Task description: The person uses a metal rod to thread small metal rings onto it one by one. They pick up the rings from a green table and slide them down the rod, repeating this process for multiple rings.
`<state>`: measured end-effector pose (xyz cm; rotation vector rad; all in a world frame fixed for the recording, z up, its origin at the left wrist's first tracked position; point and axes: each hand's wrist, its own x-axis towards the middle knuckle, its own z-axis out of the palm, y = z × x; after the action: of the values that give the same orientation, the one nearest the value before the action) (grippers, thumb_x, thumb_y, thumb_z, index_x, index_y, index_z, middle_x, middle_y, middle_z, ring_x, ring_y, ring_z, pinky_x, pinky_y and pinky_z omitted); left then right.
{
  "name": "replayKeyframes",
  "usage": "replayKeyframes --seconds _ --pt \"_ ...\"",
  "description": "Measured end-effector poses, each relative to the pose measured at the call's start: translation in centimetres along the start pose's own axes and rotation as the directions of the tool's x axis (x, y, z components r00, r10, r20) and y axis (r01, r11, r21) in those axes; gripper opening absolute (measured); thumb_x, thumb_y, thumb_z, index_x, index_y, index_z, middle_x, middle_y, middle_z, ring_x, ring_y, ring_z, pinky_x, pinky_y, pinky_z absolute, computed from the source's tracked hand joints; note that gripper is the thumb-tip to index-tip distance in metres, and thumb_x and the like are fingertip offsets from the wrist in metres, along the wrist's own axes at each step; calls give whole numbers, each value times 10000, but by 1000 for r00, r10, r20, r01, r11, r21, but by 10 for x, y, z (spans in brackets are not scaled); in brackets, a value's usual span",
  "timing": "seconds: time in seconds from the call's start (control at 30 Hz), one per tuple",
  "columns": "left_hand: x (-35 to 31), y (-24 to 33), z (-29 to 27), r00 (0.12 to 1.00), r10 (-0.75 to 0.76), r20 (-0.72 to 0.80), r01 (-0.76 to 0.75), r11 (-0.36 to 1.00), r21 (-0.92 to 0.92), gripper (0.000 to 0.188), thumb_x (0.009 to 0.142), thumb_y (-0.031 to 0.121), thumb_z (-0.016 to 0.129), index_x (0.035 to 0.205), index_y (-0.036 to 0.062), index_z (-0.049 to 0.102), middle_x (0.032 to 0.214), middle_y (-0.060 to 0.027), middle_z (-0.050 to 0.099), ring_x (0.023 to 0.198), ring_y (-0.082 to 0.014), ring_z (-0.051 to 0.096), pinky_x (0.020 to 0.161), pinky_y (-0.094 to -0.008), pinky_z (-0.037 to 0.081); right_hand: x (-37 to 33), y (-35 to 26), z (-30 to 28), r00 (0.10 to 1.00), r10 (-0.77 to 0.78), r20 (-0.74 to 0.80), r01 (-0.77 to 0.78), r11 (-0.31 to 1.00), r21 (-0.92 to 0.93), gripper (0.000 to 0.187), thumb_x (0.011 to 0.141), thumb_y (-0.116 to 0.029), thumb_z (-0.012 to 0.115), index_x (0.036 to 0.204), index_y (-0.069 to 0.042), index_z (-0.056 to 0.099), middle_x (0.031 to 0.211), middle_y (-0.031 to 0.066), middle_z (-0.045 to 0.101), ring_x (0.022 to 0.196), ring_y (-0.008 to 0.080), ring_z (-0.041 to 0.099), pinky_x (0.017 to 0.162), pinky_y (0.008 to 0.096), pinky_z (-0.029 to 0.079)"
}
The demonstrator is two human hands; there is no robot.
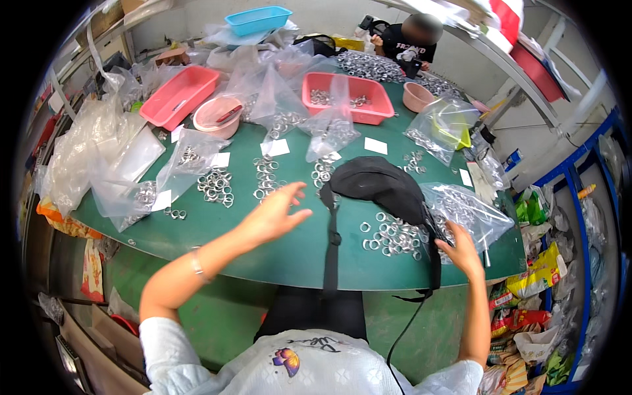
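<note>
A black, crescent-shaped pouch with straps (378, 181) lies on the green table in front of me, its left strap hanging over the front edge. My left hand (280, 214) is raised left of the pouch, fingers spread and holding nothing. My right hand (463, 250) is at the pouch's right end, thumb and fingers closed around the black strap (434, 260); the fingertips are partly hidden. Beside that hand lies a clear plastic bag of metal rings (464, 205). Between the straps, loose silver rings (394, 237) spread over the table.
Small ring piles (216, 187) sit near white paper slips (376, 145) on the green table (263, 247). Behind them are pink trays (181, 99), a pink bowl (217, 117) and clear bags (280, 99). A person (411, 46) sits at the far side. Blue shelving (579, 204) stands at right.
</note>
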<state>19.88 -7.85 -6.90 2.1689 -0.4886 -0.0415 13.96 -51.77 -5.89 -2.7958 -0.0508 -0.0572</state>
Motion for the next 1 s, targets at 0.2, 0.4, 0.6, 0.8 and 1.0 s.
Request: replayKeyframes --seconds 0.2,0.4,0.6,0.8,1.0 --pt "58 -36 140 915 -341 -215 361 931 59 849 667 338 790 1276 -48 343 1207 -221 470 1160 -365 442 958 -439 394 87 4 74 959 -207 -192 199 978 -60 700 756 -316 700 1301 10 404 1236 199 497 1146 355 452 960 438 364" --pt "64 -36 161 788 -424 -446 496 867 52 737 697 150 733 1273 -34 311 1138 -237 494 1096 -384 498 902 -477 422 122 -26 82 931 -302 -207 315 949 33 502 739 -355 704 1092 -25 570 1018 124 570 1002 308 510 861 415 402" --pt "69 -38 150 811 -442 -384 432 894 -117 545 718 39 631 1195 -47 383 1005 -257 583 954 -392 584 839 -426 469 121 -37 84 788 -389 -476 485 869 93 146 747 -72 661 796 -16 536 777 122 557 775 326 542 690 401 435" --pt "66 -46 131 858 -294 -421 255 955 -149 388 694 13 541 1080 -24 530 848 -180 627 729 -275 618 675 -361 484 125 -50 64 725 -376 -578 493 868 55 142 755 -43 634 793 -9 502 765 132 533 750 338 545 636 409 432" --pt "61 -31 96 889 -400 -224 258 840 -478 337 708 -58 504 1039 -39 565 825 -93 638 558 -108 577 494 -248 471 104 -67 34 739 -345 -579 461 885 62 136 761 -33 624 794 -14 494 763 143 525 742 356 541 621 421 425"
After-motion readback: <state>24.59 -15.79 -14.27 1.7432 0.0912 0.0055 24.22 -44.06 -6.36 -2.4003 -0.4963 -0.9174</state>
